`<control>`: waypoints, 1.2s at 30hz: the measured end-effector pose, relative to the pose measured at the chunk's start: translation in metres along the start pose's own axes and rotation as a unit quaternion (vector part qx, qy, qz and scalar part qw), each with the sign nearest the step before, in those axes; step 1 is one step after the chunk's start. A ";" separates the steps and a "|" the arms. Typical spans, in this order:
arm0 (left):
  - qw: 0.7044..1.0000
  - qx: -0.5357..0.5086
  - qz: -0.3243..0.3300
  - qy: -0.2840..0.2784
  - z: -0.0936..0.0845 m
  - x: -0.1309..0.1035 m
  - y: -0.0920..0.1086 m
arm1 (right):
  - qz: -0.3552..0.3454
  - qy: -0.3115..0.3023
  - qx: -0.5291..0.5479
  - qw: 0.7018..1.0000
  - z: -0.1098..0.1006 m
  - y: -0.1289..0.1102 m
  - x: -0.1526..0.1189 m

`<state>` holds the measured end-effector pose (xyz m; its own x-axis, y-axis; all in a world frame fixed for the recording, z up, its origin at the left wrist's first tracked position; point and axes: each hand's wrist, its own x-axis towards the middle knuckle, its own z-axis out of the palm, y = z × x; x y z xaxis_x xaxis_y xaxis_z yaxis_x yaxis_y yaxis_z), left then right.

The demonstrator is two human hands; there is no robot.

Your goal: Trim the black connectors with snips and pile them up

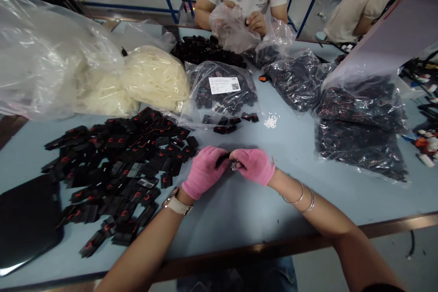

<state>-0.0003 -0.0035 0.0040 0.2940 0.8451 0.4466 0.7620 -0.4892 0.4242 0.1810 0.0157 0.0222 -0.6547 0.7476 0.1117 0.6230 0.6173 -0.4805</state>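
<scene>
Over the bench point(294, 219), my left grip point(207, 169) pinches a black part point(223, 160); my right grip point(253, 165) curls beside it, contents unclear to me.

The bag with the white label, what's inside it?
Lots of small black parts show through the clear bag. The white label covers whatever is right behind it, so that's hidden.

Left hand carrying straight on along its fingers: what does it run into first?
The right hand, directly ahead of the left hand, with a dark piece at the left fingers. The hands look almost touching; any gap in depth is unclear.
</scene>
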 end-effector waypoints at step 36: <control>0.999 0.007 -0.015 -0.033 0.000 0.001 0.000 | 0.173 0.192 0.320 0.912 0.004 -0.011 0.003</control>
<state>0.0005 -0.0026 0.0043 0.3075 0.8722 0.3805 0.7790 -0.4604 0.4258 0.1702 0.0100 0.0246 -0.1930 0.9766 0.0946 0.3060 0.1515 -0.9399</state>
